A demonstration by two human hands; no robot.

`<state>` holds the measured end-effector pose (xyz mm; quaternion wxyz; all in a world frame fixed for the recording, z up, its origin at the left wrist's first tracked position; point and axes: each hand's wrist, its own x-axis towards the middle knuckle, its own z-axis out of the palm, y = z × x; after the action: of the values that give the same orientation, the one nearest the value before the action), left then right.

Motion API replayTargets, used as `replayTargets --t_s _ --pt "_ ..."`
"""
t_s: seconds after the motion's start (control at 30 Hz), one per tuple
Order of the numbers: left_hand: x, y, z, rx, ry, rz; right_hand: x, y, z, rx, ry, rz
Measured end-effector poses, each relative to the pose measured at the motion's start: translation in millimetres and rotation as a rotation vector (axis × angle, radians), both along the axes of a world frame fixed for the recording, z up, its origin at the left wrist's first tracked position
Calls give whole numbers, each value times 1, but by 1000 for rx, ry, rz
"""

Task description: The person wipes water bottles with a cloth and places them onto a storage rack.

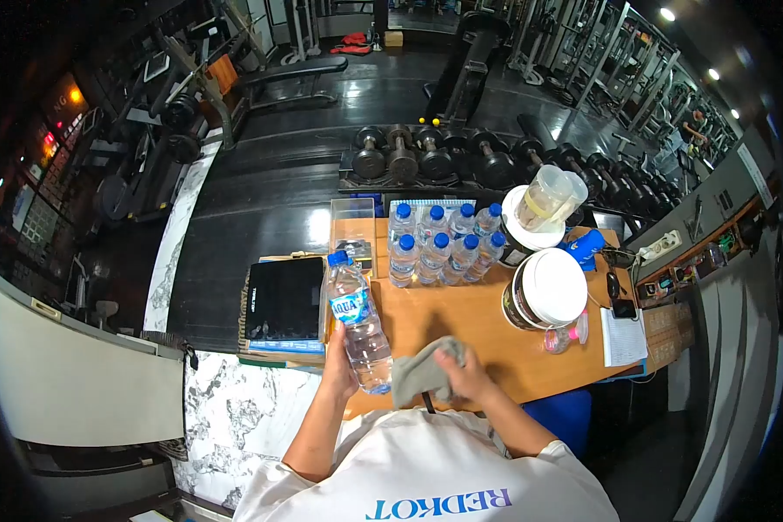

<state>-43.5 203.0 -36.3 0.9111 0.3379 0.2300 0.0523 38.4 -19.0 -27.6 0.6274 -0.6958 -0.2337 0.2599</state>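
A large clear water bottle [370, 344] with a blue cap and a blue label is tilted in front of me, and my left hand [339, 361] is wrapped round its lower side. My right hand [465, 372] grips a grey cloth [422, 372], which hangs beside the bottle's base. Several smaller water bottles [432, 259] with blue caps stand in two rows on the wooden desk [444, 313], beyond my hands.
Two white-lidded tubs [555, 287] stand right of the bottles, one topped with clear cups [544, 196]. A black tablet-like case [283, 300] lies on books at left. An open notebook [625, 337] is at right. Dumbbells [400, 157] line a rack behind the desk.
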Motion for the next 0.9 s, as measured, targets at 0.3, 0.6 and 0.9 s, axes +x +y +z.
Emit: replayTargets --t_s 0.3,0.6,0.9 --pt "-3 -36 13 -65 -26 -212 3 35 66 366 -88 -124" --pt "1 -18 12 -201 -116 -50 -25 16 53 -127 -485 322" --pt "-3 -18 -3 -10 -69 -153 17 -16 78 437 220 5"
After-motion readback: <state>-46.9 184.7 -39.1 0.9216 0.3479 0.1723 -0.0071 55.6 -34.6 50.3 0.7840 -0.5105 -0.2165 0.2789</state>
